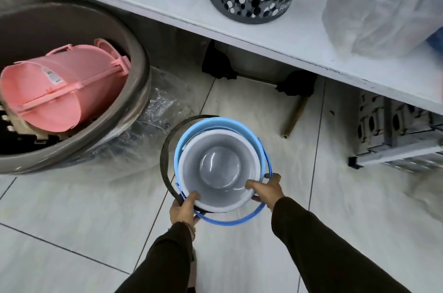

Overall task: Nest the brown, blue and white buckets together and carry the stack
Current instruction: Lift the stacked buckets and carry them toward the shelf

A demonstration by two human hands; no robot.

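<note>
White plastic sits innermost: the white bucket [219, 170] is nested inside the blue bucket [208, 128], with a dark handle [165, 149] curving round the left, likely the brown bucket's, whose body is hidden. The stack is over the tiled floor [72, 220], in front of the white shelf [167, 0]. The left hand [183, 208] has fingers clamped on the near-left rim; the right hand [269, 188] grips the near-right rim, thumb inside the white bucket.

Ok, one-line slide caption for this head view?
Both hands, left hand and right hand, grip the nested stack: white bucket inside blue bucket above tiled floor.
</note>
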